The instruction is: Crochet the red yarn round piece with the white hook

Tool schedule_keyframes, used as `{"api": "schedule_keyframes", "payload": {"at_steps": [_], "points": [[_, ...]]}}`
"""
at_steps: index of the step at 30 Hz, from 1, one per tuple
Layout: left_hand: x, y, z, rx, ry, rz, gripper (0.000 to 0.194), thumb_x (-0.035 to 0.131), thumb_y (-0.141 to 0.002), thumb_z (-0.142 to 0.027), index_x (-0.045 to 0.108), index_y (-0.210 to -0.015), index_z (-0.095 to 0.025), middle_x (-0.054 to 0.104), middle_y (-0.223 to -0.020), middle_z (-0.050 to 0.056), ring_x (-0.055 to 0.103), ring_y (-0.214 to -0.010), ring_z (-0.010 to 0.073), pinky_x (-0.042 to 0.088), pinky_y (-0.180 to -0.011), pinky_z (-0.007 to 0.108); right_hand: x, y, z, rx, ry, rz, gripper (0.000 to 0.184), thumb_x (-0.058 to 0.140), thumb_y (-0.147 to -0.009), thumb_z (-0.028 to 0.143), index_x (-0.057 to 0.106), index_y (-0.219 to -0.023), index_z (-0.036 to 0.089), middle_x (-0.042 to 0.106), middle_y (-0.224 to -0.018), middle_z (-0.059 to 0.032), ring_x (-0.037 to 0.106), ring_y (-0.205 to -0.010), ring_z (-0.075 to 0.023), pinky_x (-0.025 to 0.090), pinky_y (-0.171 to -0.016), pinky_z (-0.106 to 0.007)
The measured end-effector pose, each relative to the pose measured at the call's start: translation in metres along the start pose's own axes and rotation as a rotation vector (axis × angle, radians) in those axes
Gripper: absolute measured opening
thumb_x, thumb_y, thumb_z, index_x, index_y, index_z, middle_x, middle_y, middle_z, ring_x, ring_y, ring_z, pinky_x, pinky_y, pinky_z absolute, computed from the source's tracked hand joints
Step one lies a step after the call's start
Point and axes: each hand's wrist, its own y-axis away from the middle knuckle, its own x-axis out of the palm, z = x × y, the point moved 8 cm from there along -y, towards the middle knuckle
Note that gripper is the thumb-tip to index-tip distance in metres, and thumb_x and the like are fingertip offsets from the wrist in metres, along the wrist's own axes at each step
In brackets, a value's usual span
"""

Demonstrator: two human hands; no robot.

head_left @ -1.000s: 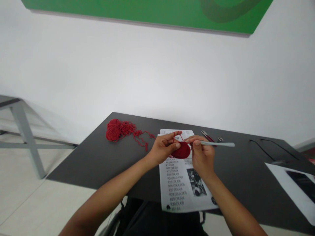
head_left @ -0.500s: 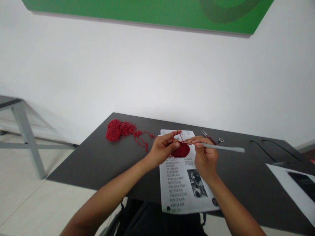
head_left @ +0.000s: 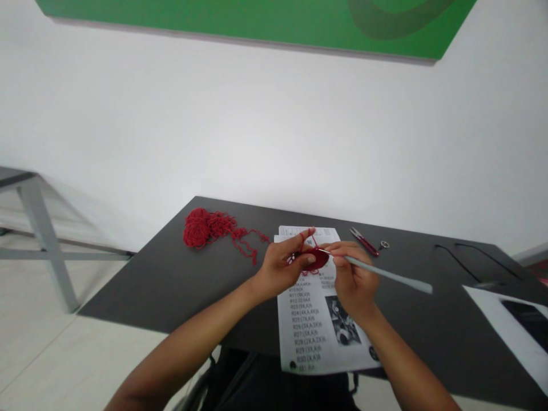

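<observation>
My left hand (head_left: 282,262) pinches a small red crochet piece (head_left: 317,260) between thumb and fingers, with red yarn looped over its raised index finger. In my right hand (head_left: 354,271) is a crochet hook (head_left: 387,273) with a long grey handle, its metal tip at the upper edge of the red piece. A strand runs from the raised finger down to the hook tip. Beneath both hands lies a printed pattern sheet (head_left: 308,319) with rows of text and a photo, partly hidden by the hands.
A red yarn ball (head_left: 197,228) with loose tangled strands lies at the table's left. Small red-handled snips (head_left: 363,241) with a ring lie beyond my right hand. Eyeglasses (head_left: 460,262) and a white paper (head_left: 509,325) with a dark panel are at the right on the dark table (head_left: 171,285).
The hook's handle end has dipped, so it now slants down to the right. The red piece has turned and looks narrower. My right hand has shifted slightly left, uncovering more of the snips.
</observation>
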Motion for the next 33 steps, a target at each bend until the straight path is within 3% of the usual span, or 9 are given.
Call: {"api": "schedule_keyframes", "payload": {"at_steps": [4,8,12,18,23,25,28,31,33], "points": [[0.0,0.001,-0.004,0.057,-0.08,-0.006,0.053,0.073,-0.088,-0.032,0.064,-0.136,-0.013,0.079,-0.083,0.006,0.067,-0.068,0.0154,0.058,-0.07,0.027,0.003,0.003,0.008,-0.114,0.076,0.07,0.008,0.061,-0.097,0.027,0.069,-0.098,0.027,0.074,-0.094,-0.0032,0.073,-0.091,-0.0209,0.06,-0.083,-0.041],[0.0,0.002,-0.005,0.096,-0.178,-0.019,0.047,0.071,-0.089,-0.03,0.066,-0.134,-0.018,0.078,-0.085,0.005,0.068,-0.068,0.0158,0.058,-0.072,0.029,0.007,0.005,0.017,-0.257,0.164,0.105,0.017,0.062,-0.096,0.021,0.068,-0.109,0.03,0.074,-0.101,-0.0035,0.072,-0.096,-0.0218,0.061,-0.085,-0.043],[0.0,0.006,-0.013,0.225,-0.285,-0.044,0.044,0.07,-0.09,-0.024,0.066,-0.134,-0.021,0.078,-0.089,0.007,0.07,-0.077,0.0183,0.059,-0.078,0.031,0.015,0.008,0.018,-0.372,0.285,0.174,0.023,0.065,-0.093,0.018,0.067,-0.11,0.033,0.074,-0.102,-0.0025,0.073,-0.099,-0.0228,0.06,-0.085,-0.044],[0.003,0.014,-0.014,0.262,-0.294,-0.103,0.046,0.066,-0.093,-0.02,0.062,-0.138,-0.024,0.079,-0.107,0.009,0.074,-0.091,0.0196,0.06,-0.086,0.031,0.016,0.015,0.023,-0.51,0.406,0.179,0.036,0.07,-0.087,0.011,0.066,-0.116,0.034,0.071,-0.107,-0.0036,0.071,-0.109,-0.0237,0.059,-0.093,-0.047],[0.002,0.015,-0.015,0.316,-0.222,-0.143,0.056,0.068,-0.092,-0.021,0.054,-0.145,-0.028,0.081,-0.101,0.004,0.076,-0.081,0.0154,0.062,-0.076,0.025,0.018,0.014,0.032,-0.549,0.383,0.166,0.027,0.067,-0.092,0.014,0.064,-0.117,0.025,0.067,-0.106,-0.0073,0.07,-0.11,-0.0242,0.061,-0.092,-0.047],[0.002,0.015,-0.01,0.253,-0.185,-0.149,0.053,0.069,-0.091,-0.022,0.057,-0.143,-0.027,0.081,-0.103,0.004,0.076,-0.083,0.0152,0.062,-0.078,0.025,0.02,0.016,0.033,-0.57,0.444,0.152,0.027,0.068,-0.092,0.014,0.064,-0.116,0.025,0.067,-0.105,-0.0073,0.069,-0.11,-0.0238,0.061,-0.093,-0.046],[0.003,0.013,0.012,-0.003,0.044,-0.154,0.05,0.069,-0.092,-0.031,0.06,-0.14,-0.021,0.081,-0.104,0.008,0.076,-0.084,0.0168,0.063,-0.075,0.027,0.021,0.016,0.029,-0.57,0.518,0.124,0.027,0.07,-0.091,0.016,0.065,-0.115,0.027,0.068,-0.106,-0.0066,0.069,-0.11,-0.0237,0.06,-0.094,-0.045],[0.01,0.012,0.033,-0.254,0.359,-0.138,0.056,0.077,-0.085,-0.039,0.064,-0.135,-0.017,0.08,-0.097,0.008,0.074,-0.077,0.0167,0.061,-0.067,0.026,0.021,0.014,0.023,-0.52,0.473,0.133,0.027,0.069,-0.093,0.019,0.066,-0.118,0.028,0.07,-0.107,-0.0064,0.07,-0.11,-0.024,0.06,-0.094,-0.045],[0.012,0.009,0.036,-0.314,0.468,-0.133,0.057,0.083,-0.079,-0.04,0.067,-0.128,-0.016,0.079,-0.092,0.007,0.073,-0.072,0.0154,0.059,-0.064,0.024,0.021,0.011,0.019,-0.462,0.387,0.17,0.024,0.066,-0.095,0.022,0.065,-0.119,0.028,0.071,-0.107,-0.0062,0.071,-0.108,-0.023,0.061,-0.093,-0.044]]}}
